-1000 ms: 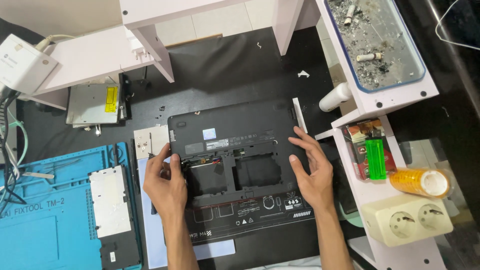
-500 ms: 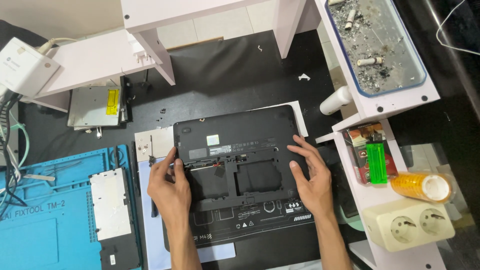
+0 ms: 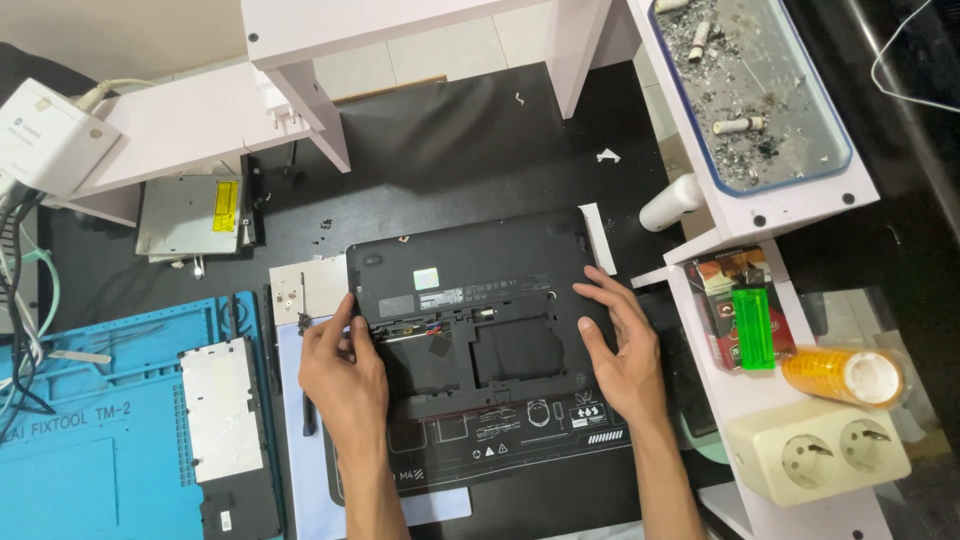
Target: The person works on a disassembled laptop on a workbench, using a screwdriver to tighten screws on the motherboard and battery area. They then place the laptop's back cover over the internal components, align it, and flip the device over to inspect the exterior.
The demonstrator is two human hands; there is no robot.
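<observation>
A black tabletop point(image 3: 470, 150) carries the laptop point(image 3: 470, 310) on a mat point(image 3: 480, 450) at its middle, a blue mat point(image 3: 90, 440) at the left edge, and a silver drive point(image 3: 185, 215) behind it.

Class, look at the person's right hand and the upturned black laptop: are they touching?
Touching. The head view shows the right hand lying flat on the laptop base near its right edge, with the fingers spread on the black surface and no gap showing.
</observation>
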